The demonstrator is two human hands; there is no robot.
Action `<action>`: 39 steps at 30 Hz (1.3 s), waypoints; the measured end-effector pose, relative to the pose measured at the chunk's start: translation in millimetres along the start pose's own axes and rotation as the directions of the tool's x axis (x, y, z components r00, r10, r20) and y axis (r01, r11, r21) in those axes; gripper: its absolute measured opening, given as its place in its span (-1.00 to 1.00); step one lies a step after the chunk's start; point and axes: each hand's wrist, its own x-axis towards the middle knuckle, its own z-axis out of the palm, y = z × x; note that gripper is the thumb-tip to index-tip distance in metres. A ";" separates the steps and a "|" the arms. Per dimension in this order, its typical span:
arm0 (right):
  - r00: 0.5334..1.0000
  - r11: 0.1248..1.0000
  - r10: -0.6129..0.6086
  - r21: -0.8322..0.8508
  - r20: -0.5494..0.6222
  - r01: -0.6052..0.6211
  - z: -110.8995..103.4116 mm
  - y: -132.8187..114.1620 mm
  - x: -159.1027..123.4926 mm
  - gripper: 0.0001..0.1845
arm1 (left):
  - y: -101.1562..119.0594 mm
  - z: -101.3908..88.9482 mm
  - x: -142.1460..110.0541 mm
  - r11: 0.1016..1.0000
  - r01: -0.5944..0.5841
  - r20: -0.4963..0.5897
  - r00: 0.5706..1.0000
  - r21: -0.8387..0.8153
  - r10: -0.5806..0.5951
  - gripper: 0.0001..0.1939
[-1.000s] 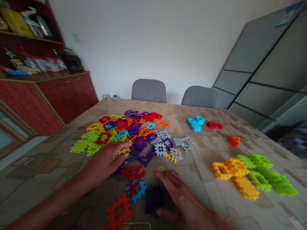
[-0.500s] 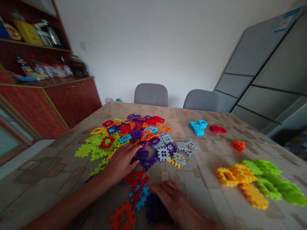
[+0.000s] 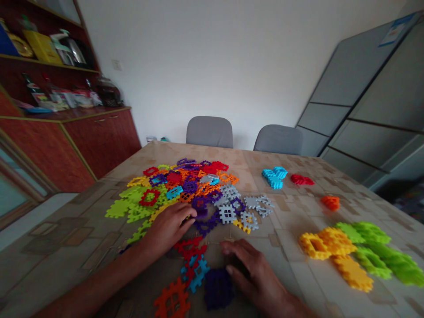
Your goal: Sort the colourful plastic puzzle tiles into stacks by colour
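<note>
My left hand (image 3: 175, 223) is at the near edge of a pile of interlocking plastic tiles, its thumb and fingers pinching the edge of a purple tile (image 3: 201, 213). My right hand (image 3: 255, 267) hovers low over the table with thumb and fingers apart, nothing in it. Just left of its thumb sits a dark purple stack of tiles (image 3: 218, 289). Blue tiles (image 3: 198, 273), red tiles (image 3: 190, 247) and an orange window tile (image 3: 172, 300) lie between my forearms. Grey tiles (image 3: 227, 213) spread to the right of the pile, lime-green ones (image 3: 118, 208) to the left.
On the table's right stand yellow stacks (image 3: 353, 271), green stacks (image 3: 402, 264), an orange stack (image 3: 330, 202), a red stack (image 3: 302, 179) and blue stacks (image 3: 274, 176). Two grey chairs (image 3: 210, 131) are at the far edge. A wooden cabinet (image 3: 102, 141) stands to the left.
My left fingers have closed on a purple tile at the pile's edge. My right hand has moved off the dark purple stack, up and to the right, leaving the stack uncovered.
</note>
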 end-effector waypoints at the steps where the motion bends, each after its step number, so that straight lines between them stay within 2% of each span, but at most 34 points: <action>1: 1.000 1.000 0.004 0.007 -0.009 -0.004 -1.2 -0.3 0.1 -0.66 | 3.2 -1.0 -1.0 0.999 0.028 -0.013 1.000 -0.044 -0.029 -0.82; 5: 0.996 1.000 0.016 0.013 -0.085 -0.015 -4.4 2.8 -1.2 -0.57 | 22.0 2.4 -6.9 0.964 0.125 -0.003 0.992 -0.234 -0.129 -0.77; 9: 0.985 0.999 0.030 0.044 -0.169 -0.023 -3.4 7.5 -2.2 -0.45 | 41.9 16.5 -15.2 0.913 0.179 0.078 0.984 -0.367 -0.162 -0.71; 13: 0.978 0.976 0.090 0.213 -0.186 -0.050 -0.9 6.9 0.3 -0.62 | 50.0 22.5 -17.7 0.898 0.180 0.163 0.979 -0.400 -0.124 -0.70; 15: 0.978 0.960 0.114 0.273 -0.172 -0.064 -1.2 5.4 2.9 -0.73 | 44.7 17.3 -13.5 0.912 0.158 0.163 0.981 -0.377 -0.103 -0.71; 17: 0.975 0.954 0.130 0.290 -0.177 -0.075 -3.4 4.9 5.5 -0.77 | 33.2 9.5 -7.2 0.937 0.131 0.109 0.989 -0.323 -0.101 -0.71; 20: 0.968 0.962 0.159 0.250 -0.194 -0.108 -9.4 7.9 8.5 -0.74 | 13.3 3.6 -1.2 0.975 0.085 0.036 0.996 -0.206 -0.079 -0.73; 22: 0.967 0.975 0.161 0.186 -0.197 -0.124 -13.7 11.8 9.5 -0.74 | 5.6 6.7 -2.0 0.990 0.045 0.048 0.998 -0.130 -0.040 -0.75; 26: 0.962 0.990 0.141 0.031 -0.235 -0.138 -19.0 18.5 9.0 -0.74 | 7.3 13.5 -6.4 1.000 -0.028 0.088 0.996 -0.009 0.028 -0.59; 30: 0.960 0.995 0.093 -0.019 -0.263 -0.102 -17.6 21.6 7.9 -0.71 | 6.2 1.5 0.6 0.996 -0.048 0.048 0.998 0.081 0.044 -0.66; 34: 0.963 0.996 0.063 -0.038 -0.261 -0.076 -13.8 23.3 9.5 -0.69 | -8.7 -8.6 14.8 0.985 -0.065 0.039 0.997 0.157 0.060 -0.65; 39: 0.980 0.984 0.024 -0.171 -0.197 -0.059 -22.1 22.1 27.5 -0.64 | -19.9 0.9 30.3 0.971 -0.072 0.055 0.997 0.229 0.061 -0.47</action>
